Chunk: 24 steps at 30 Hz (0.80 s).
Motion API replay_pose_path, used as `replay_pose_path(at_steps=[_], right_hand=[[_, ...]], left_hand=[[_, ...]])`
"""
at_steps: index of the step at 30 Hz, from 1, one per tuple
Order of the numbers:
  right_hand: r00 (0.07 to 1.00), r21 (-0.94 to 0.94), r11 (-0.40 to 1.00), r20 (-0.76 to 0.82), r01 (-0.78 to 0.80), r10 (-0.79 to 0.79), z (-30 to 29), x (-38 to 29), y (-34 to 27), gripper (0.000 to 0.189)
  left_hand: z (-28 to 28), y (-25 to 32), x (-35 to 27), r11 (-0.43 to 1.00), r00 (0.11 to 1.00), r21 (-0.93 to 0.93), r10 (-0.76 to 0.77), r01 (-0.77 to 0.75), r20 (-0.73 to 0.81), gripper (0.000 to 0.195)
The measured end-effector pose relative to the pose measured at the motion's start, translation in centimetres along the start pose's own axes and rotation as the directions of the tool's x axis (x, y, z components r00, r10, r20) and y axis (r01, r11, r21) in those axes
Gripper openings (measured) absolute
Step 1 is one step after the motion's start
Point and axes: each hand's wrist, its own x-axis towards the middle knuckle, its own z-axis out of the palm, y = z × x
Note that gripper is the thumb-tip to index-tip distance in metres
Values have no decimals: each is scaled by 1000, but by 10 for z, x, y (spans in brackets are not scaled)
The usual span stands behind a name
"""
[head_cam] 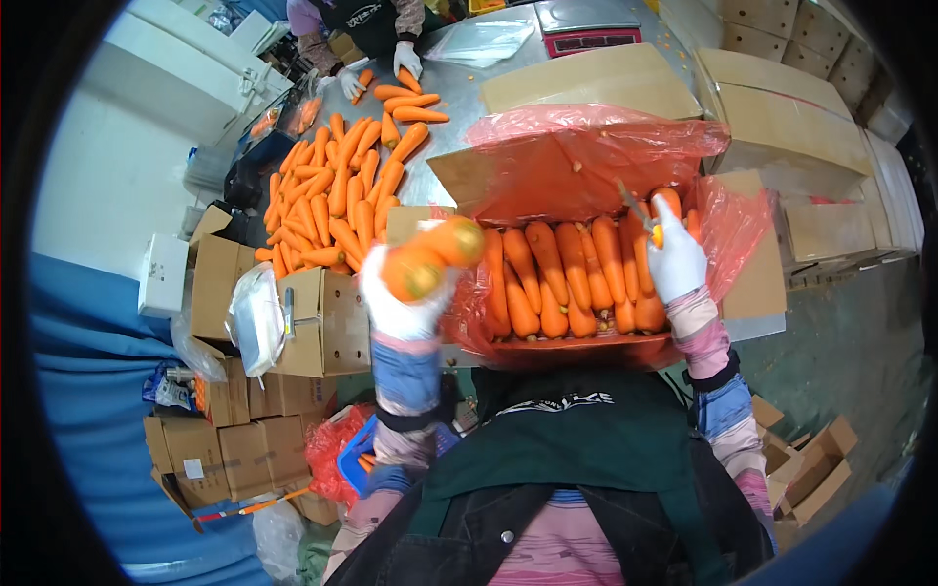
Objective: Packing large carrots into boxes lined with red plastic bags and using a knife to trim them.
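My left hand [401,308], in a white glove, grips two carrots [429,256] with their stem ends facing me; they are blurred by motion. It is at the left edge of an opened carton [755,293] lined with red plastic film [579,172]. Inside the carton, carrots [571,264] lie side by side in rows. Over the carton's right end, my gloved right hand [676,256] holds a small knife [636,206] with a yellow handle, its blade pointing away from me. A carrot [667,196] lies just beyond that hand's fingers.
Loose carrots [330,190] are piled on the metal table [458,80] at left. Across it, a co-worker's gloved hands [407,60] touch carrots. A scale [590,29] and clear bags [480,40] lie at the back. A small carton [344,322] bears plastic bags [256,319]. Closed cartons [791,124] stand at right.
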Motion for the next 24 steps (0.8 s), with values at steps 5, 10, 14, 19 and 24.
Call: replay_pose_path(at_steps=[5, 10, 14, 19, 24], right_hand=[[851, -211, 974, 524, 80, 44, 25, -17, -1, 17], [665, -226, 971, 738, 83, 115, 59, -23, -17, 36], [634, -230, 951, 771, 206, 49, 84, -36, -34, 84], [677, -245, 918, 735, 313, -35, 113, -54, -24, 61], [866, -144, 986, 480, -82, 142, 69, -5, -27, 35]], left_hand=[[-86, -84, 71, 476, 944, -874, -322, 97, -71, 46], [-3, -29, 73, 323, 955, -900, -160, 291, 251, 34], [67, -29, 49, 659, 784, -451, -383, 602, 488, 35], [84, -43, 56, 772, 809, -343, -351, 535, 472, 35], [101, -81, 37, 907, 845, -255, -170, 336, 508, 25]])
